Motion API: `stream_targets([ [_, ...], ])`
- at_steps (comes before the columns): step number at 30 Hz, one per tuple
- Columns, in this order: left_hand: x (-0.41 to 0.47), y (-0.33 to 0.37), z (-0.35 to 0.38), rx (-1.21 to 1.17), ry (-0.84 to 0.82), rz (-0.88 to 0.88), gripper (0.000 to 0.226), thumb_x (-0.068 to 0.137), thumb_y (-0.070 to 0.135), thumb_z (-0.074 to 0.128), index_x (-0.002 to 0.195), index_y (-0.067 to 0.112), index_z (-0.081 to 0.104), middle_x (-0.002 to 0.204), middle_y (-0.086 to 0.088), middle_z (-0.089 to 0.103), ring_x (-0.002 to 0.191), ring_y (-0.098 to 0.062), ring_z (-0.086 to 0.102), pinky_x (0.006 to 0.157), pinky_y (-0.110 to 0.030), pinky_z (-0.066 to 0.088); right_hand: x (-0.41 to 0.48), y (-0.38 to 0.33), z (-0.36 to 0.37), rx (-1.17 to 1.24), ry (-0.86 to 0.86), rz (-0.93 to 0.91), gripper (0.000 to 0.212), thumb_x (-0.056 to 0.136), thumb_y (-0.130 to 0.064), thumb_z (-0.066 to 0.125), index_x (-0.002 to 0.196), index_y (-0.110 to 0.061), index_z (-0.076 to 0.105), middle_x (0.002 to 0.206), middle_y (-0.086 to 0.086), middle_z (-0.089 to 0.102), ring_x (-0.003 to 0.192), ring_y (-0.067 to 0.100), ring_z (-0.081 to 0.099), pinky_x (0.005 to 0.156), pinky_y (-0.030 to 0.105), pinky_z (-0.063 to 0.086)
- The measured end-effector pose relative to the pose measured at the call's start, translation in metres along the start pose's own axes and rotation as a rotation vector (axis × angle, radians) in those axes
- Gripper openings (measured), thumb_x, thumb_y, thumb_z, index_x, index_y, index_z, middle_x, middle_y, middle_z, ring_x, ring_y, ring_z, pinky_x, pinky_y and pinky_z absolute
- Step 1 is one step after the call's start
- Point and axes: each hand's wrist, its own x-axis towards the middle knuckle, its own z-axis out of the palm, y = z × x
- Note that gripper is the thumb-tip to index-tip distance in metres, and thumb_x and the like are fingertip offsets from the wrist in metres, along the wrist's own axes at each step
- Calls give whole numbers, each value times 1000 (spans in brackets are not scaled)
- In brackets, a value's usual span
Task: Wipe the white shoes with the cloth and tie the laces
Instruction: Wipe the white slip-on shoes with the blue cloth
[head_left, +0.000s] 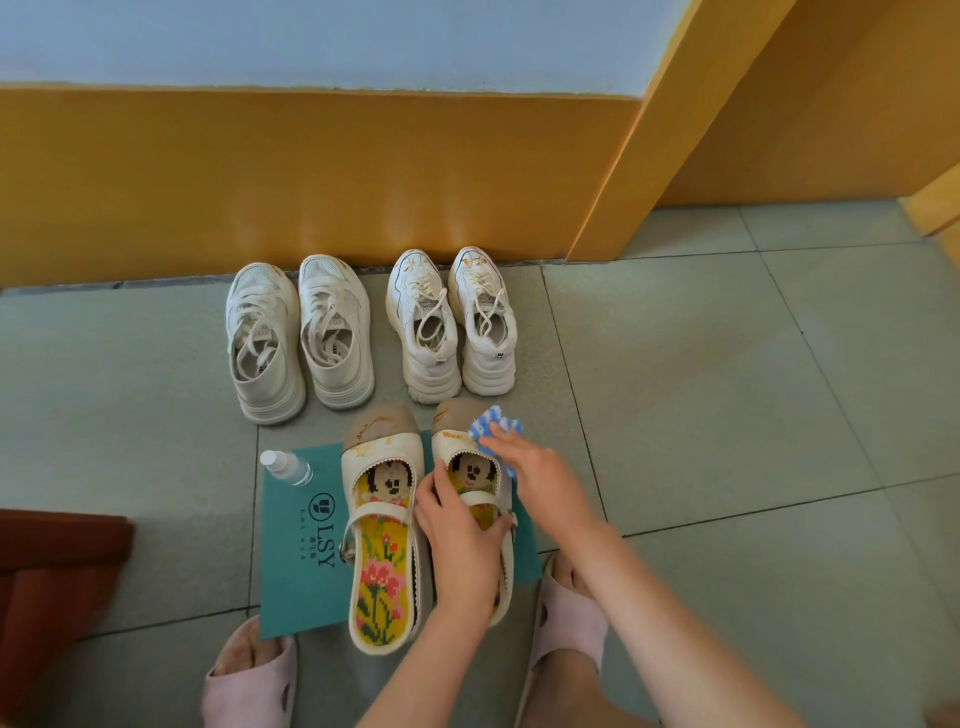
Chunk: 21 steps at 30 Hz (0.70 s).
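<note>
Two white strap shoes with cartoon insoles stand on a teal card (298, 540). My left hand (460, 535) grips the right strap shoe (457, 441) across its strap. My right hand (524, 462) presses a blue-and-white cloth (493, 423) against that shoe's toe, which has orange-brown stains. The left strap shoe (382, 525) stands untouched beside it, also stained at the toe. Behind, by the wall, stand two pairs of white lace-up sneakers: one pair at the left (298, 335) and one at the right (451, 322), their laces lying loose.
A small clear spray bottle (285, 466) lies on the teal card's far left corner. My feet in pink slippers (252, 675) (569, 623) flank the card. An orange wall (311, 171) runs behind the sneakers, and dark wooden furniture (57, 571) stands at the left.
</note>
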Motion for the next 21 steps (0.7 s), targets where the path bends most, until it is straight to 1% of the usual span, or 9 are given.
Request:
stream_targets([
  [4, -1, -1, -1, 8, 8, 6, 98, 70, 20, 80, 146, 14, 19, 143, -7, 24, 136, -23, 21, 112, -32, 22, -13, 11, 0, -66, -42, 49, 58, 91, 8, 42, 140, -23, 44, 152, -5, 32, 140, 13, 31, 112, 23, 22],
  [6, -1, -1, -1, 12, 6, 8, 98, 70, 21, 80, 146, 14, 19, 143, -7, 24, 135, -22, 21, 112, -32, 22, -13, 17, -7, -88, 7, 122, 57, 91, 8, 42, 139, -23, 46, 152, -2, 34, 138, 15, 35, 111, 27, 27],
  [8, -2, 0, -1, 8, 0, 10, 98, 70, 22, 80, 146, 14, 19, 143, -7, 23, 136, -22, 20, 112, -32, 21, -8, 15, -17, -3, 89, 157, 59, 89, 10, 42, 139, -23, 46, 150, 0, 36, 137, 14, 36, 113, 29, 30],
  [10, -2, 0, -2, 2, -2, 11, 98, 71, 22, 80, 146, 13, 18, 144, -7, 22, 136, -22, 19, 112, -31, 21, 2, 5, -25, 55, 141, 112, 62, 89, 12, 43, 139, -24, 45, 150, -1, 36, 137, 14, 35, 113, 34, 33],
  [11, -2, 1, -2, 3, -1, 12, 99, 71, 22, 80, 147, 13, 17, 144, -7, 22, 136, -22, 19, 112, -31, 21, 7, -2, -26, 55, 135, 77, 62, 90, 12, 43, 140, -24, 44, 151, -2, 36, 138, 13, 34, 113, 35, 33],
  [14, -2, 1, -1, 9, 0, 10, 100, 70, 22, 80, 147, 13, 16, 144, -7, 22, 137, -22, 19, 113, -31, 21, 18, -16, -18, -72, 23, 10, 61, 92, 9, 42, 142, -25, 41, 154, -6, 29, 141, 13, 27, 116, 33, 23],
  [16, -2, 1, -1, 12, 1, 7, 100, 71, 22, 80, 147, 13, 16, 145, -7, 22, 137, -21, 19, 113, -31, 21, 18, -16, -10, -141, -16, 20, 61, 93, 8, 41, 143, -26, 38, 156, -7, 23, 142, 15, 25, 114, 32, 22],
  [19, -1, 1, -1, 2, 9, 10, 99, 70, 21, 80, 146, 14, 18, 144, -7, 23, 137, -21, 20, 113, -30, 21, 7, -8, -3, -133, -2, 20, 59, 93, 7, 42, 143, -25, 39, 156, -8, 23, 142, 15, 25, 114, 29, 22],
  [21, -2, 1, -1, 0, 17, 13, 98, 70, 20, 80, 146, 14, 19, 143, -7, 24, 136, -22, 21, 112, -30, 21, -5, -2, 0, -59, -12, 41, 57, 94, 6, 42, 143, -23, 39, 155, -4, 26, 142, 14, 26, 113, 24, 20],
])
